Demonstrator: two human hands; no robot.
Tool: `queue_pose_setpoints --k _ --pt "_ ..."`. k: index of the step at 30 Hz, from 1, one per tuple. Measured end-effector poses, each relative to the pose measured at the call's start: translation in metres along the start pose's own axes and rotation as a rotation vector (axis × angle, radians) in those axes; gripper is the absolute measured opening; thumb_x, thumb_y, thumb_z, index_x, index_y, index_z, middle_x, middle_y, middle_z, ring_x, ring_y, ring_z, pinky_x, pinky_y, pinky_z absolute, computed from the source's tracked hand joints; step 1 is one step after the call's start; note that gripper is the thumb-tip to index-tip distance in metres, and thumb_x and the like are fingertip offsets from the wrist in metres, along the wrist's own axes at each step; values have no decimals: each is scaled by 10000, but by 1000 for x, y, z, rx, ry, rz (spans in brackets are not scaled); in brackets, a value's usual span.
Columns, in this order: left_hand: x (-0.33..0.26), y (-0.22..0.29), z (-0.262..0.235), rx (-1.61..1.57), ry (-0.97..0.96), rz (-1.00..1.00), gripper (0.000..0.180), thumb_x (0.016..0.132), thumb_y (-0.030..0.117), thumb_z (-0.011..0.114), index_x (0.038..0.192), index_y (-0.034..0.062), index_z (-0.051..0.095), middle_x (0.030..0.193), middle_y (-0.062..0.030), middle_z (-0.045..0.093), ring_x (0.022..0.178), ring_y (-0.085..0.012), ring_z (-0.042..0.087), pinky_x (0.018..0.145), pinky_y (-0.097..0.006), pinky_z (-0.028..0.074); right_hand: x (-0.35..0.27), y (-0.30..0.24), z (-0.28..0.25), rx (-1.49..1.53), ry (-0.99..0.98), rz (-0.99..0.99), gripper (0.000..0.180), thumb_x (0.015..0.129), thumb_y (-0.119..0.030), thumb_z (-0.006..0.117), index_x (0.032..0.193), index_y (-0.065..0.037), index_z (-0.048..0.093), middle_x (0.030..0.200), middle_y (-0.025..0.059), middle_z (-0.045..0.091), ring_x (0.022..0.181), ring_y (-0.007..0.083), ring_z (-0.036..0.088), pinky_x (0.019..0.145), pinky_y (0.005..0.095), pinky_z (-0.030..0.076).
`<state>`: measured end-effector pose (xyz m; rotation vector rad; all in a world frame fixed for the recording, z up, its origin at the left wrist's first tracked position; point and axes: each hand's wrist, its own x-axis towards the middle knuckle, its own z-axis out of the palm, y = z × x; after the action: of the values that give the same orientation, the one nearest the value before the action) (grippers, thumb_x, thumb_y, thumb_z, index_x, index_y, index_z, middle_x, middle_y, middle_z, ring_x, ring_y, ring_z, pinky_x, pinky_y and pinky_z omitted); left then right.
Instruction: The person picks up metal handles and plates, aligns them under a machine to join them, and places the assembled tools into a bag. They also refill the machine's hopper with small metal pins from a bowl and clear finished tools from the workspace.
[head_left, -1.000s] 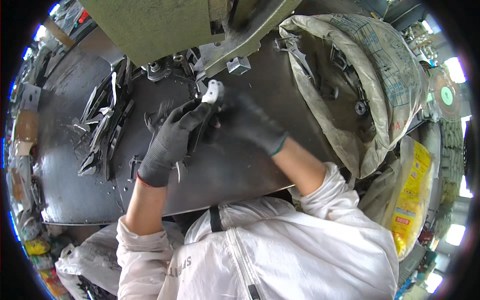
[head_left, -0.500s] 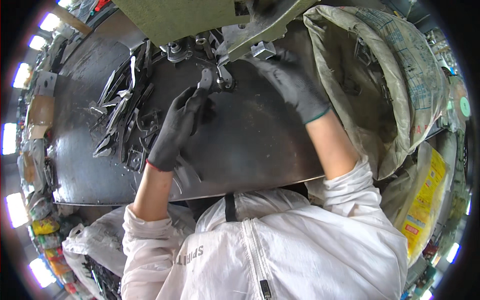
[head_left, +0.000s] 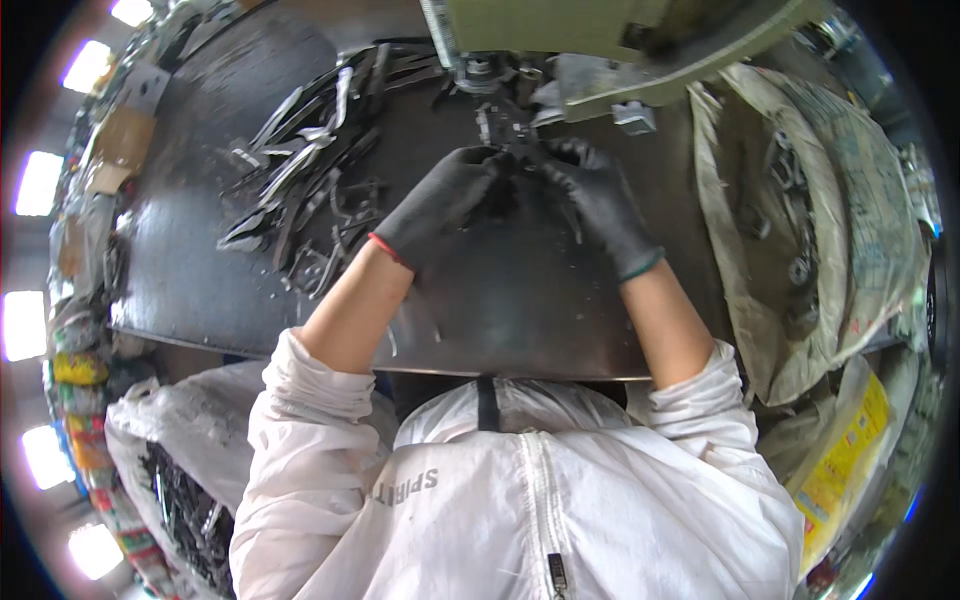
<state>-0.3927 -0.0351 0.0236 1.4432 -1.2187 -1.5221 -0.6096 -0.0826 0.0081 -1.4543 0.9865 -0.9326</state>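
Left hand (head_left: 445,198), in a dark grey glove, is curled, its fingers closed on a dark metal part (head_left: 503,128) at their tips. My right hand (head_left: 600,205) meets that part from the other side; I cannot tell whether it grips. Just beyond both hands I see a green machine (head_left: 570,28). Metal strips (head_left: 316,134) lie left of the left hand; an open sack (head_left: 868,230) stands right of the right.

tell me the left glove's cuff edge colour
The cuff edge is red, clearest in the head view.
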Motion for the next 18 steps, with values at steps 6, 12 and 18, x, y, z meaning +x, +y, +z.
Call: queue_pose_setpoints --k 6,12,18 --pt "-67 38 -74 822 565 126 260 990 197 611 1194 65 702 1032 -189 736 938 -322 714 846 -447 556 -19 -35 6 102 11 337 318 1010 -271 712 1191 -11 709 954 18 727 804 42 657 693 218 544" --pt "-112 -23 -162 1343 567 -100 240 951 234 627 1141 99 684 1029 -200 716 991 -416 692 810 -529 538 -21 -51 10 81 21 274 294 1011 -233 698 1206 -13 696 959 11 723 806 40 665 669 229 558" --pt "-85 -52 -155 1246 582 203 293 951 226 627 1214 97 635 1036 -194 693 1037 -416 676 820 -523 534 -32 -48 2 187 -43 285 192 1013 -125 659 1162 -10 696 933 20 712 779 48 652 625 234 557"
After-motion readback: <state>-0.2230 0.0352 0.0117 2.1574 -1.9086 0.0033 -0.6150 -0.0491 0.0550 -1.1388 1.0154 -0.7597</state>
